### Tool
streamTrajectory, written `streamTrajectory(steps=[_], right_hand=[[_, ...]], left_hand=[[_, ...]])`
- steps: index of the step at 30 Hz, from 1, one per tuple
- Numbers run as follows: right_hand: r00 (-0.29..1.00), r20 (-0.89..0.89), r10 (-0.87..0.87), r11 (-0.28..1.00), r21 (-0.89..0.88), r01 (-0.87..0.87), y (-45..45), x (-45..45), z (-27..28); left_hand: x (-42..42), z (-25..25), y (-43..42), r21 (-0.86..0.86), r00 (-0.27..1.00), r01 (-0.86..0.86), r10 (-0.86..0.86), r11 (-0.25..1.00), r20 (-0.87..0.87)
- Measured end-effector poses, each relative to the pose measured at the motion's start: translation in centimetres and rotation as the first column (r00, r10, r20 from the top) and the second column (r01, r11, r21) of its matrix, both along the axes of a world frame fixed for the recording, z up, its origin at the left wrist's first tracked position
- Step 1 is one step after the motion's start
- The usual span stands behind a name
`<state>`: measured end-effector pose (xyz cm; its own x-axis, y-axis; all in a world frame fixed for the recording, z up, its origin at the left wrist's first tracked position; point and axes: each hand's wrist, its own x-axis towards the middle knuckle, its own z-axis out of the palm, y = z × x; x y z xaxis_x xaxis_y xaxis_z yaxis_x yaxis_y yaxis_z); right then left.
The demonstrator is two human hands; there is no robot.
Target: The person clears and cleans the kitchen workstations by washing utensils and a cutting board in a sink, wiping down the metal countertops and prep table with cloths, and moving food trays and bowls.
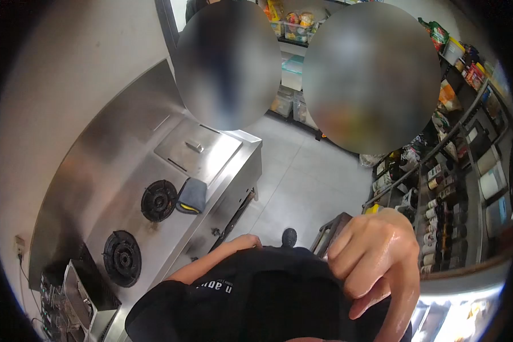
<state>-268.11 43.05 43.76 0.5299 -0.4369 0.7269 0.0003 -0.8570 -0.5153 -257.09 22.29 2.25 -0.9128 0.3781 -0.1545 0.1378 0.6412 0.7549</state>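
Note:
My right hand (376,256) is raised close to the camera at the lower right, in front of my black shirt (279,296). Its fingers are curled in and the skin looks shiny and wet. Nothing sticks out of it, though the palm is turned out of sight. Beside my hip, partly behind the shirt, is my left hand (246,242); its fingers are mostly hidden. Left of it stands a steel stove counter (182,233) with two black burners, a near one (122,258) and a far one (159,200). A folded grey cloth (192,195) lies by the far burner.
A steel lid with a handle (194,146) covers the counter's far end. Shelves of bottles (433,228) and packets run along the right, behind a metal rail (439,149). Plastic boxes (292,72) stand on the back shelves. Two round blurred patches hide parts of the background.

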Motion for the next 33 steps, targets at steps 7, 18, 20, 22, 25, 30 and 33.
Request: streamTrajectory(steps=[7,18,20,22,25,30,33], right_hand=[[0.979,-0.072,0.192,0.981,0.036,-0.19,-1.0,-14.6,2.7],[0.589,-0.797,-0.132,0.799,0.267,0.539,-21.1,-27.9,-27.7],[0.143,-0.97,-0.195,0.897,-0.117,0.427,-22.8,-32.9,-41.4],[0.092,-0.987,0.134,0.76,0.163,0.629,-21.8,-33.5,-47.0],[0.154,-0.944,0.293,0.659,0.316,0.683,-19.4,-30.7,-49.9],[0.19,-0.92,0.343,0.721,0.387,0.575,-16.7,-21.3,-49.3],[0.19,-0.946,0.261,0.865,0.317,0.389,-14.4,-13.1,-47.2]], left_hand=[[-11.6,0.0,-0.3,-0.075,0.986,-0.162,0.159,0.984,-0.043],[-0.7,-2.0,5.5,-0.034,0.012,-0.999,0.995,0.009,-0.099],[4.4,-0.3,10.1,-0.046,-0.385,-0.923,0.915,-0.383,0.117],[9.5,-3.8,15.0,-0.082,-0.669,-0.742,0.742,-0.666,0.03],[16.1,-5.6,22.3,-0.061,-0.86,-0.485,0.463,-0.872,0.214],[23.7,-12.6,33.9,-0.392,-0.977,-0.215,0.195,-0.894,0.092],[27.1,-14.7,41.0,-0.468,-0.966,-0.258,0.208,-0.845,0.157]])
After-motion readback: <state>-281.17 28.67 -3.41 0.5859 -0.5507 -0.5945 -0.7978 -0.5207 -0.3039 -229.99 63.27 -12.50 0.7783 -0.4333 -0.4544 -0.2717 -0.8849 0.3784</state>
